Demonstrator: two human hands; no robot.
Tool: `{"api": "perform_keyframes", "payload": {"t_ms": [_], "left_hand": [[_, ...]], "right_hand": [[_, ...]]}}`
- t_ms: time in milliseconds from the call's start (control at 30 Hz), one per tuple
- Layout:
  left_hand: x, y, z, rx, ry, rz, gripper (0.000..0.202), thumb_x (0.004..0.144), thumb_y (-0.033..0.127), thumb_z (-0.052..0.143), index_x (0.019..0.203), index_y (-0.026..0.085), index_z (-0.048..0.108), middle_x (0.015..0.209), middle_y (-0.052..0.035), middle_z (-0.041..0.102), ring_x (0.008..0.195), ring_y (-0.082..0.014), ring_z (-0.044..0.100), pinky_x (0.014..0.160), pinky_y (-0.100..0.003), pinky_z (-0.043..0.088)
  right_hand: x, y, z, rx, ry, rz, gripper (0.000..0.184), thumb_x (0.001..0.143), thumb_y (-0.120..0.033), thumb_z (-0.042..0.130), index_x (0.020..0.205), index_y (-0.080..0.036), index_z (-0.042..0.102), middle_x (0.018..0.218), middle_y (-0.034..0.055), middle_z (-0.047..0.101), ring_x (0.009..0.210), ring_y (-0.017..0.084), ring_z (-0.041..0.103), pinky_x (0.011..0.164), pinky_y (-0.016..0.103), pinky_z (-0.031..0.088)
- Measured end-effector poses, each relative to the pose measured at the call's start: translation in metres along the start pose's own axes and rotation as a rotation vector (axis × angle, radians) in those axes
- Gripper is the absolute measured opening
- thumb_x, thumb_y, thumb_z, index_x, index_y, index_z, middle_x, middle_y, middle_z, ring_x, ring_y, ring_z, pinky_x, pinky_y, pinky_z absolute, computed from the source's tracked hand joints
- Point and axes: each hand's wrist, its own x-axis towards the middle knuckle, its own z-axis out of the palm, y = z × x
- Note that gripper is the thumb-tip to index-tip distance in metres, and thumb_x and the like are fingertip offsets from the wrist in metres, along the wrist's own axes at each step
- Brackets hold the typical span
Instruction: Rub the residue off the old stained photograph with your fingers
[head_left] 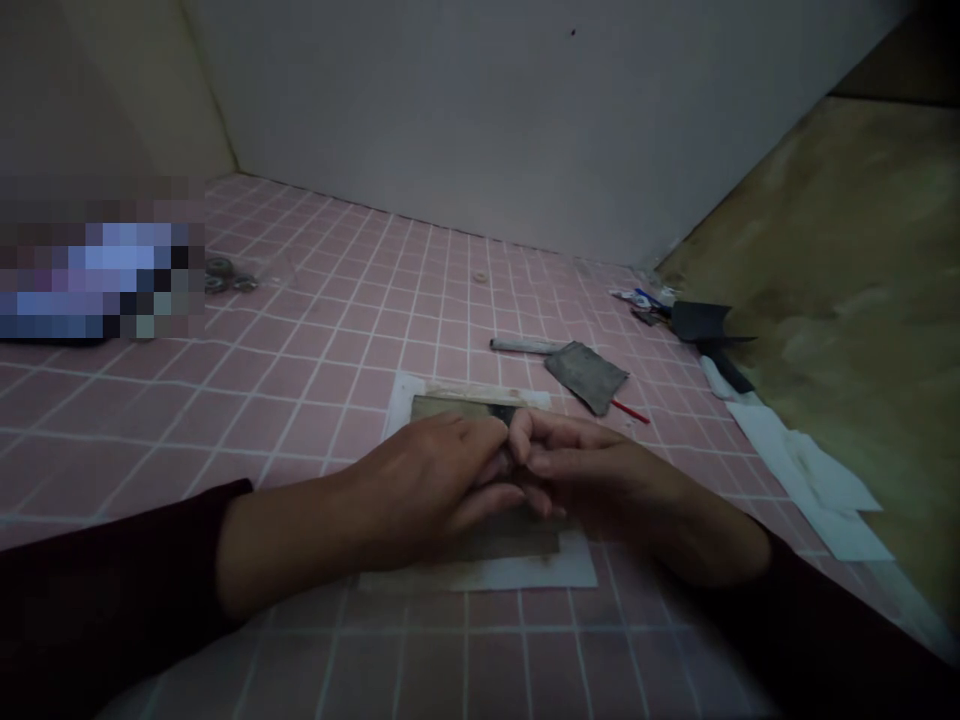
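My left hand [439,480] and my right hand [592,465] meet over a grey-brown flat sheet [517,540]. The fingers of both are curled in and touch or nearly touch at the tips. Whatever they pinch between them is hidden by the fingers. Just beyond the fingertips a small dark patch [501,410] shows on the sheet; I cannot tell what it is. Beneath the sheet lies white paper [577,572] with brownish smudges along its near edge. My forearms cover part of both.
Behind my right hand lie a grey cloth-like piece [586,376], a pale tube [525,346] and a thin red stick [630,411]. White papers [817,490] and black folded pieces [701,322] line the right wall. Tape rolls [219,268] sit far left on the pink checked surface [315,320].
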Motion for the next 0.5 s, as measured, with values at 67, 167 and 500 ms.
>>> {"api": "perform_keyframes", "payload": {"t_ms": [67,167,500], "left_hand": [[-0.0001,-0.0011,0.0002,-0.020,-0.009,-0.016,0.016,0.097,0.034,0.049,0.087,0.021,0.051,0.080,-0.0008,0.061,0.069,-0.0158,0.058,0.063,-0.030,0.045],[-0.0008,-0.0027,0.0007,-0.027,-0.023,-0.025,0.011,0.096,0.027,0.047,0.090,0.020,0.052,0.082,-0.0010,0.062,0.070,-0.0153,0.059,0.063,-0.029,0.045],[-0.0004,-0.0048,0.0013,-0.036,-0.004,0.011,0.011,0.094,0.025,0.049,0.084,0.021,0.048,0.077,0.0002,0.057,0.067,-0.0143,0.053,0.061,-0.028,0.041]], "right_hand": [[-0.0010,0.0001,-0.0002,-0.021,-0.035,0.001,0.010,0.090,-0.023,0.066,0.090,-0.017,0.057,0.070,-0.0019,0.061,0.063,0.008,0.056,0.059,0.020,0.036],[-0.0020,-0.0002,-0.0009,-0.028,-0.075,-0.006,0.011,0.090,-0.023,0.066,0.092,-0.017,0.057,0.073,-0.0008,0.063,0.064,0.008,0.059,0.059,0.020,0.036],[-0.0059,-0.0055,-0.0011,-0.078,-0.095,0.030,0.011,0.094,-0.024,0.061,0.101,-0.017,0.057,0.077,0.0027,0.070,0.065,0.008,0.063,0.059,0.018,0.042]]}}
